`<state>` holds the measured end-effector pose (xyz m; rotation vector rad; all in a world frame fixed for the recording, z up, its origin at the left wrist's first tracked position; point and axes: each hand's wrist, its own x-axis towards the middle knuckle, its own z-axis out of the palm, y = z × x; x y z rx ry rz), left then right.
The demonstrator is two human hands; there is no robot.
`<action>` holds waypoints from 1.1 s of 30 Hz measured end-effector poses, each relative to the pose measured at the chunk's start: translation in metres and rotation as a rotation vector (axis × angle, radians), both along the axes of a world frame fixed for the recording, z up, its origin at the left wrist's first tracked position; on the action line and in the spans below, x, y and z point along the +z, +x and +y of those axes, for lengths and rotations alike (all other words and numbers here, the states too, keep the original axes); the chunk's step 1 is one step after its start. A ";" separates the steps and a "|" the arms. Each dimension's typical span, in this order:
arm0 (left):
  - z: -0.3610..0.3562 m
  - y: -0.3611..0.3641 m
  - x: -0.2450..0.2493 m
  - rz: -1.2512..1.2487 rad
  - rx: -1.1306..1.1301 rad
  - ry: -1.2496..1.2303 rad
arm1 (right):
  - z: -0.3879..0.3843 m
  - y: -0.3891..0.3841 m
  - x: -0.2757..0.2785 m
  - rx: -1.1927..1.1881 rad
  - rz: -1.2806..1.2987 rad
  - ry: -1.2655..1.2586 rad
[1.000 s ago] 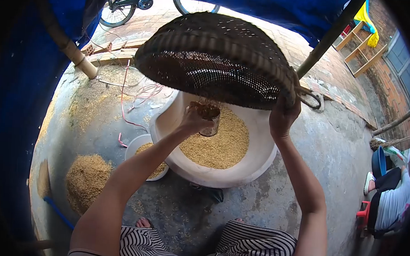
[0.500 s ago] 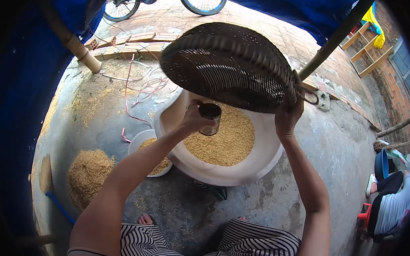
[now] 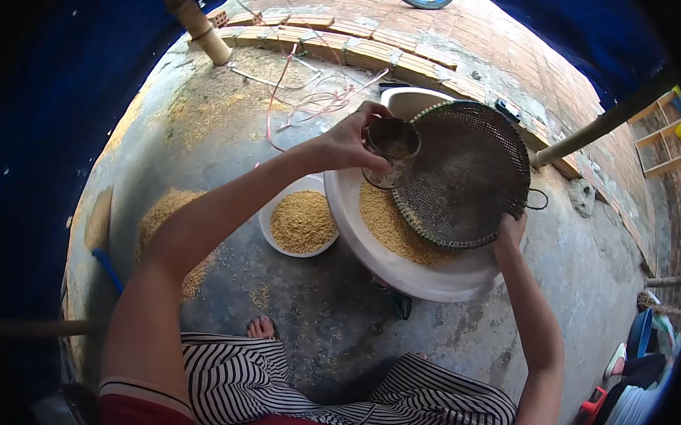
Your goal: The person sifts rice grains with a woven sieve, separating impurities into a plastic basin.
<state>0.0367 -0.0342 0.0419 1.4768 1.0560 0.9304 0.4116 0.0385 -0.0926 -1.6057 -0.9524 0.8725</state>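
My left hand (image 3: 352,140) is closed around a small cup (image 3: 399,152) with a dark, wide mouth, in front of the left edge of a round woven sieve (image 3: 473,173). What is inside the cup I cannot make out. At the sieve's lower right rim, my right hand (image 3: 511,229) grips it, with the dark mesh facing me. Below is a large white basin (image 3: 460,289) holding yellow grain (image 3: 386,224), partly covered by the sieve. To its left stands a small white bowl (image 3: 271,236) filled with similar grain (image 3: 303,222).
A heap of husk-like grain (image 3: 163,211) lies on the concrete floor at left. Pink cord (image 3: 270,116) trails near a low brick edge (image 3: 349,50). Bamboo poles (image 3: 200,32) stand on both sides. Another person (image 3: 638,413) sits at far right, by a red stool (image 3: 590,406).
The sieve has come down from its raised tilt, its mesh now turned toward me. My left hand has lifted the cup up beside the sieve's rim. The view has shifted left and down.
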 end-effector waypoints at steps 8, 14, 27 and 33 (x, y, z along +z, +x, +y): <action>-0.040 -0.072 0.036 0.186 0.001 0.032 | -0.016 0.010 -0.018 0.087 -0.283 0.146; -0.066 -0.134 -0.039 0.397 0.106 -0.200 | -0.018 0.006 -0.014 0.103 -0.353 0.154; -0.119 -0.115 -0.138 0.930 0.227 0.478 | -0.014 0.016 -0.022 0.069 -0.511 0.091; -0.107 -0.160 -0.167 0.725 0.334 -0.099 | -0.022 0.007 -0.007 0.100 -0.521 0.046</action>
